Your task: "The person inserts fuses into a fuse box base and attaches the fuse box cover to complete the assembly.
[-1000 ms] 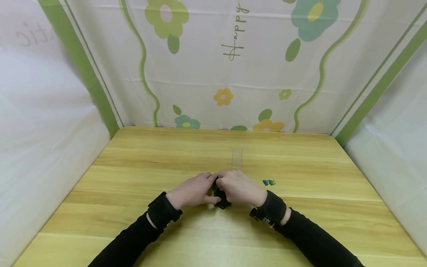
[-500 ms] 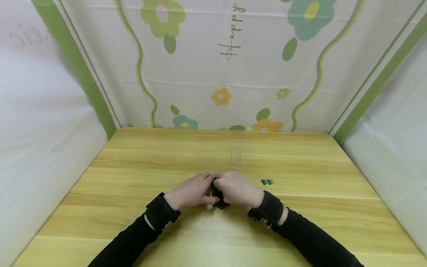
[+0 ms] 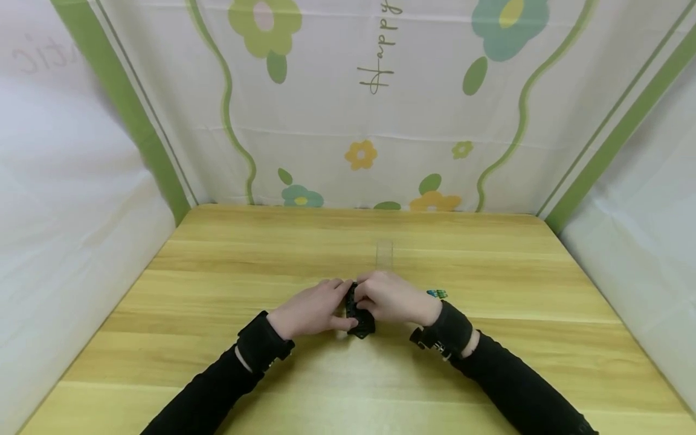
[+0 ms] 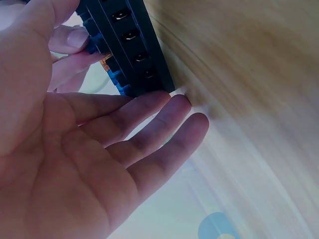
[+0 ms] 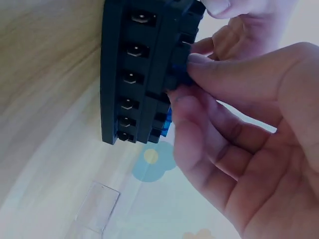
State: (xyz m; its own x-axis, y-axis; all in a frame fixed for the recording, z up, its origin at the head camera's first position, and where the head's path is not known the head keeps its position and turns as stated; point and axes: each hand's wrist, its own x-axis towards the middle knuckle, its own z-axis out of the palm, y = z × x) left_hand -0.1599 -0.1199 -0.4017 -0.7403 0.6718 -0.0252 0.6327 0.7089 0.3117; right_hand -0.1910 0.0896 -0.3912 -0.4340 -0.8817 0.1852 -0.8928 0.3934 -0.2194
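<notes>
A black fuse block (image 3: 362, 324) with a row of screw terminals along its side stands on the table between my hands. My left hand (image 3: 312, 310) holds it at the ends, thumb at the near end and fingertips (image 4: 160, 97) against the far end. In the right wrist view, my right hand (image 5: 239, 134) pinches a dark blue blade fuse (image 5: 180, 74) between thumb and index finger, right at the block's slots. Other fuses sit in the block, among them a bright blue fuse (image 5: 167, 123) and an orange fuse (image 4: 104, 61).
Loose blue and green blade fuses (image 3: 437, 293) lie on the wooden table (image 3: 261, 241), just beyond my right wrist. A clear plastic cover (image 3: 384, 254) lies flat behind the hands. Patterned fabric walls (image 3: 304, 109) enclose the table at the back and both sides.
My right hand has shifted slightly up and to the right, uncovering more of the block's top. The left hand keeps its hold on the block.
</notes>
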